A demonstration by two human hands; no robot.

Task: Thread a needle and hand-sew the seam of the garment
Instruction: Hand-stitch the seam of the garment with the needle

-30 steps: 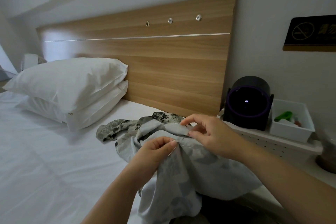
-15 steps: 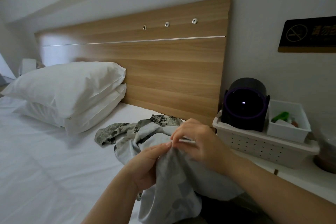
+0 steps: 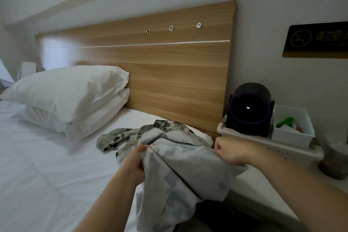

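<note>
needle: not discernible | wall sign (image 3: 318,39): cut by right edge

At lower centre, the left hand (image 3: 134,162) grips a fold of the grey-patterned cloth garment (image 3: 188,165) on the white bed (image 3: 47,165). The right hand (image 3: 232,150), fist curled, sits at the garment's right-of-frame edge.

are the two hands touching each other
No, the left hand grips the garment, and the right hand is a fist clearly apart from it.
</note>
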